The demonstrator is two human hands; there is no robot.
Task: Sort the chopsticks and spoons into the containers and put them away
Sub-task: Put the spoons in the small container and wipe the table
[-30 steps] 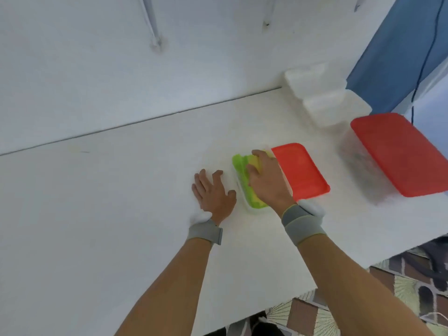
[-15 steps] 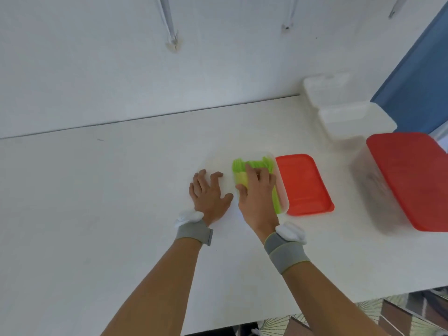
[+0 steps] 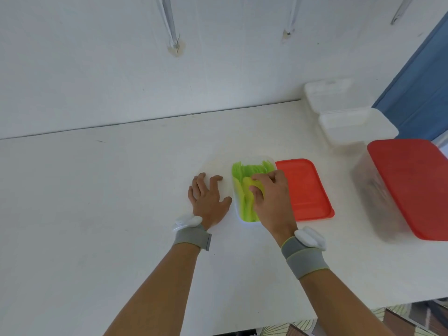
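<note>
A small clear container [image 3: 242, 217] on the white table holds green plastic cutlery [image 3: 244, 173], with fork tines showing at its far end. My right hand [image 3: 271, 197] rests inside it, fingers curled on the yellow-green pieces. Flat on the table just left of the container lies my left hand [image 3: 208, 197], fingers spread and empty. The container's red lid [image 3: 308, 187] lies right beside it on the right. Which pieces are spoons is unclear.
A large clear bin with a red lid [image 3: 412, 185] stands at the right edge. Two white lidded boxes [image 3: 354, 124] sit at the back right by the wall. The table's near edge [image 3: 315, 316] runs across the lower right.
The view has swung left and closer. My right hand stays in the green cutlery container, its fingers now curled tighter on the pieces. My left hand has stayed flat beside it.
</note>
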